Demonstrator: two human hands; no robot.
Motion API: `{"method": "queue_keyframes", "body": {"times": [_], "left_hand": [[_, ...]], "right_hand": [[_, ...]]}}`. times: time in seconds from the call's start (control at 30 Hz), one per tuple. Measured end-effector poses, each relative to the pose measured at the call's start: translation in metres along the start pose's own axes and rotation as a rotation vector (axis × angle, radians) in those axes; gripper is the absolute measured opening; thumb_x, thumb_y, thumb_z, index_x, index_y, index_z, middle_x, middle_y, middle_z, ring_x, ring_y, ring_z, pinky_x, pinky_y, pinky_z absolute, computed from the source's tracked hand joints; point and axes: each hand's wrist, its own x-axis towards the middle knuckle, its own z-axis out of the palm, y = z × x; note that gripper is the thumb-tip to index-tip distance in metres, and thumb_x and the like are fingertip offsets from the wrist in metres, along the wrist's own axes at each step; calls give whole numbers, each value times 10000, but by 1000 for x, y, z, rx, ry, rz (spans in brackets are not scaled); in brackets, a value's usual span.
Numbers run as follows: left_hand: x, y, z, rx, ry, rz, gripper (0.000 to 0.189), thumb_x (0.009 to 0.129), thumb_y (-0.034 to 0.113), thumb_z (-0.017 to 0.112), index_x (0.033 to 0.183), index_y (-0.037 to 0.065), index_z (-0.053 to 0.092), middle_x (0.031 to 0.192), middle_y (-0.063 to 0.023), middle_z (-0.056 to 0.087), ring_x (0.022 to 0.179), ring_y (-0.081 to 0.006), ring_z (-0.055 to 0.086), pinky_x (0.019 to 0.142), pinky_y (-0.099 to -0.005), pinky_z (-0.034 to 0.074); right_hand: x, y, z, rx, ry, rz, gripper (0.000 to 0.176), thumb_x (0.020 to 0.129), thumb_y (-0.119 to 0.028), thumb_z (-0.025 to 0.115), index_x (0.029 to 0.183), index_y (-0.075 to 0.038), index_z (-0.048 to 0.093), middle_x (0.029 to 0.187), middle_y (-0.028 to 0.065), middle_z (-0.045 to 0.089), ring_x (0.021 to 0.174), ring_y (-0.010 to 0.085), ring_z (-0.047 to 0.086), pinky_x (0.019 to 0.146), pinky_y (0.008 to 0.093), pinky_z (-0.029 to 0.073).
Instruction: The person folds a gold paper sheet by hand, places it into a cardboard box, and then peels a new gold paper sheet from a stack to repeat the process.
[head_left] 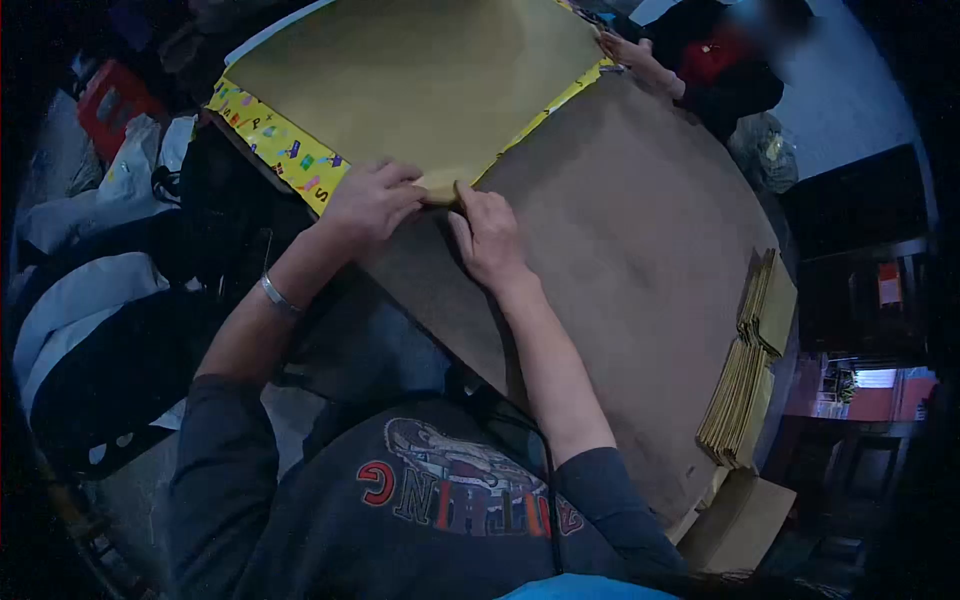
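- working at the near corner of a brown sheet [430, 90], the person [450, 555] has both hands together on its edge, prob. bc a corner is where it'd lift or slip first.
- left hand [372, 203]: fingers bent & close together, tips down at the corner; thumb mostly hidden, so can't tell if it's pinching or just pressing.
- right hand [488, 240]: index up against the corner's edge, just beside the left fingertips; thumb a bit apart from it, other fingers loosely bent. can't tell if it has a real hold; looks more like steadying.
- yellow printed strip [275, 140] runs from the left fingers out along the sheet's l. side, patterned face up; a thinner yellow line goes off beyond the right fingertips.
- sheet lies mostly beyond both sets of fingers, partly over the brown table [630, 230], prob. so the near corner's w/in easy reach.
- well apart from these fingers, a co-worker's hand [645, 65] is at the sheet's far r. corner, maybe steadying that end; grip unclear.
- stacks of folded brown card [735, 405] sit well r. of the right fingers, by the table's edge, prob. to be out of the sheet's way.
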Motion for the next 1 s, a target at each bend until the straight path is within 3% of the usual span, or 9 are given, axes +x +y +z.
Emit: {"method": "queue_keyframes", "body": {"times": [0.07, 0.1, 0.37, 0.5, 0.6, 0.63, 0.7, 0.93, 1.0], "left_hand": [[2, -2, 3, -108, 94, -55, 138, 819, 173, 671, 911, 71, 680, 1022, -95, 648, 943, -316, 594, 839, -405, 481], [6, -2, 4, -120, 40, -131, 129, 821, 165, 662, 861, 43, 679, 935, -106, 665, 912, -316, 611, 807, -405, 489], [6, -10, 7, -449, 49, -348, 144, 810, 179, 682, 820, 36, 680, 815, -116, 661, 786, -308, 618, 742, -380, 487], [4, -14, 10, -452, 87, -360, 154, 805, 184, 703, 820, 32, 687, 808, -110, 661, 760, -290, 617, 739, -369, 488], [5, -14, 7, -474, 52, -449, 154, 803, 179, 726, 827, 30, 696, 802, -106, 661, 745, -260, 624, 720, -356, 494], [5, -14, 7, -503, 42, -476, 165, 805, 181, 734, 822, 22, 694, 798, -105, 662, 739, -237, 629, 704, -344, 497], [6, -16, 7, -561, 23, -529, 190, 809, 185, 751, 812, 4, 691, 790, -103, 662, 728, -190, 638, 671, -320, 503], [6, -19, 5, -675, -48, -626, 203, 850, 187, 721, 891, -10, 696, 784, -72, 654, 748, -133, 631, 681, -298, 514], [5, -17, 9, -721, 107, -643, 221, 874, 196, 698, 962, -6, 692, 787, -78, 654, 740, -139, 634, 682, -295, 517]], "right_hand": [[-1, 1, 0, 52, 10, 50, 445, 899, -190, 617, 1297, -30, 498, 1051, 207, 591, 996, 372, 560, 854, 454, 467], [-2, 1, 0, 54, 9, 51, 445, 899, -190, 617, 1297, -30, 498, 1051, 207, 591, 996, 372, 560, 854, 454, 467], [-4, 7, 7, 49, 21, 40, 481, 909, -188, 609, 1332, -26, 444, 1077, 219, 579, 1030, 387, 543, 879, 453, 461], [-2, 2, 3, 102, 82, 55, 410, 854, -162, 662, 1208, -12, 521, 962, 196, 598, 917, 380, 556, 802, 463, 463], [-1, 0, 4, 72, 154, -26, 253, 833, -187, 686, 1008, -29, 594, 916, 165, 603, 883, 352, 569, 756, 437, 480], [-1, -1, 3, 71, 151, -27, 253, 833, -187, 686, 1008, -29, 594, 916, 165, 603, 883, 352, 569, 756, 437, 480], [-1, -3, 1, -52, -73, -6, 279, 853, -175, 668, 1067, -14, 593, 980, 168, 606, 946, 347, 572, 811, 420, 485], [4, -9, 0, -52, -30, -62, 310, 824, -189, 690, 1070, -19, 608, 995, 163, 600, 935, 341, 575, 815, 426, 491], [5, -9, 0, -59, -33, -109, 372, 817, -195, 699, 1127, -24, 586, 984, 166, 593, 912, 348, 568, 796, 431, 489]]}}
